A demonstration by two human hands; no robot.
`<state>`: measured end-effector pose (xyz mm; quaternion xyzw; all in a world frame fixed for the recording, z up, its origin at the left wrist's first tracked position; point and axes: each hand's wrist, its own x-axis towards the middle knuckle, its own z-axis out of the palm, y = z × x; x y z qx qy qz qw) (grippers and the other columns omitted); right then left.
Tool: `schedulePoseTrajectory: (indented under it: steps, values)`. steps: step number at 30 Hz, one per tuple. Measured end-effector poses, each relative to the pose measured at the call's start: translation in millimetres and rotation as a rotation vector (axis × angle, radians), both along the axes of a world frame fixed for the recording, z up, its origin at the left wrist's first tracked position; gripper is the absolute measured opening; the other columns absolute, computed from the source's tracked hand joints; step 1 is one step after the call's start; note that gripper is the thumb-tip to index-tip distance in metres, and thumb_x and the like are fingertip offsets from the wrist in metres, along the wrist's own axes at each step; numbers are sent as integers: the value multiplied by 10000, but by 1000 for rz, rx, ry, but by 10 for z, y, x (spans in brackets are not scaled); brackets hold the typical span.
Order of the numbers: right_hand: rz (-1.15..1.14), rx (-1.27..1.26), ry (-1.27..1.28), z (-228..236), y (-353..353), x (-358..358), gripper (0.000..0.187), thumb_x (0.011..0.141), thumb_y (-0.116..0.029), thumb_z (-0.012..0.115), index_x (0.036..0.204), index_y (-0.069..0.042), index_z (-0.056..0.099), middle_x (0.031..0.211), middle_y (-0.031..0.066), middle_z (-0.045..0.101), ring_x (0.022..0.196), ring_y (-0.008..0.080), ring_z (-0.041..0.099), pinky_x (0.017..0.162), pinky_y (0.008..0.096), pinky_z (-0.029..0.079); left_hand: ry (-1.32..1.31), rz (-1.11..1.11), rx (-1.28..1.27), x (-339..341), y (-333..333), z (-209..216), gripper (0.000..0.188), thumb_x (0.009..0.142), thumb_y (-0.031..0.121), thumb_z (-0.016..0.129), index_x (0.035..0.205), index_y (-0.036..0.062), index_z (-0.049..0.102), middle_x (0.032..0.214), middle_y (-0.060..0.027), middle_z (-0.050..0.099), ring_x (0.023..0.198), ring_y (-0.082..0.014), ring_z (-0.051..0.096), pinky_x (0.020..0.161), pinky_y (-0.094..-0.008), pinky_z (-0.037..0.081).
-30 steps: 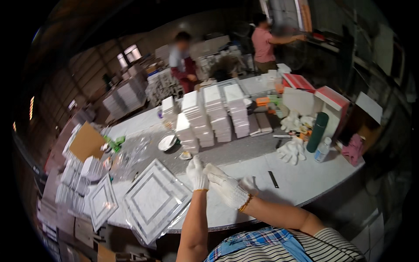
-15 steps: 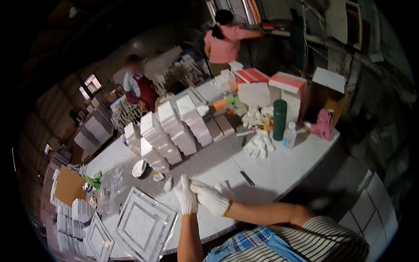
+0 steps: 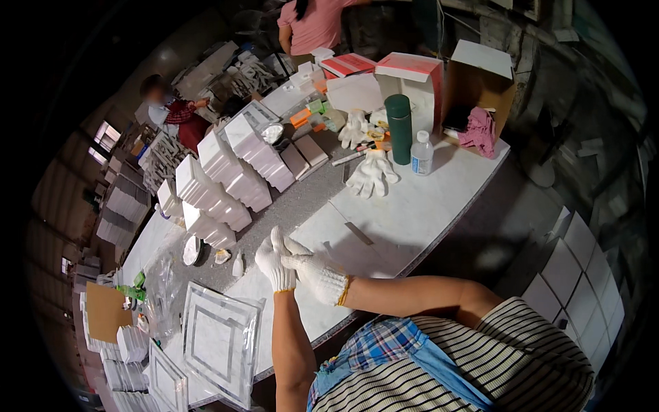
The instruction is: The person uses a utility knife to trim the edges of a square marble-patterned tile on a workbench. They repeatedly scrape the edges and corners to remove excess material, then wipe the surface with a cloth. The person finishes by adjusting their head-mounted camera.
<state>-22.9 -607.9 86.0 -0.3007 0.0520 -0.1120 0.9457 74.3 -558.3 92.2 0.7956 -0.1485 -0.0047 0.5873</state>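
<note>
Both my hands wear white knit gloves and meet above the near edge of the white marble table point(image 3: 425, 206). My left hand point(image 3: 273, 266) points its fingers up and holds nothing. My right hand point(image 3: 312, 269) lies against it from the right, with its fingers resting on the left glove. A square framed marble panel point(image 3: 221, 338) lies flat just left of my left forearm. A thin dark strip point(image 3: 359, 233) lies on the slab just beyond my hands.
Stacks of white tiles point(image 3: 226, 178) fill the table's middle. A loose pair of gloves point(image 3: 371, 173), a green flask point(image 3: 398, 127), a water bottle point(image 3: 421, 152), red-and-white boxes point(image 3: 412, 69) and a pink cloth point(image 3: 478, 130) sit further right. Two people point(image 3: 316, 24) point(image 3: 171, 110) work beyond. White tiles point(image 3: 583, 275) are stacked on the floor.
The view has swung, so the table now runs further up and right. My gloved hands have stayed together and the right hand has shifted along the left glove.
</note>
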Motion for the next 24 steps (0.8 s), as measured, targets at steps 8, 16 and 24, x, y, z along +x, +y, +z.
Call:
schedulePoseTrajectory:
  steps: [8, 16, 24]
  values:
    - [197, 186, 96, 257, -36, -804, 574, 1029, -337, 543, 1536, -130, 373, 1531, 60, 439, 1337, 195, 473, 1052, 324, 415, -513, 247, 463, 585, 94, 85, 470, 953, 428, 637, 949, -29, 748, 705, -94, 676, 638, -150, 585, 633, -346, 499]
    - [174, -398, 295, 290, -552, -1206, 645, 1005, -374, 590, 1528, -80, 354, 1435, 105, 514, 1210, 185, 530, 949, 304, 466, 25, 34, 103, 296, -38, 817, 436, 951, 383, 646, 797, -21, 698, 661, -73, 653, 547, -133, 569, 487, -297, 445]
    - [-127, -683, 162, 122, -665, -842, 973, 919, -477, 698, 1578, -25, 144, 1492, 181, 404, 1303, 267, 489, 965, 362, 503, 464, -369, -303, -682, -482, 625, 506, 982, 506, 595, 813, 31, 623, 728, -81, 633, 574, -180, 587, 534, -315, 501]
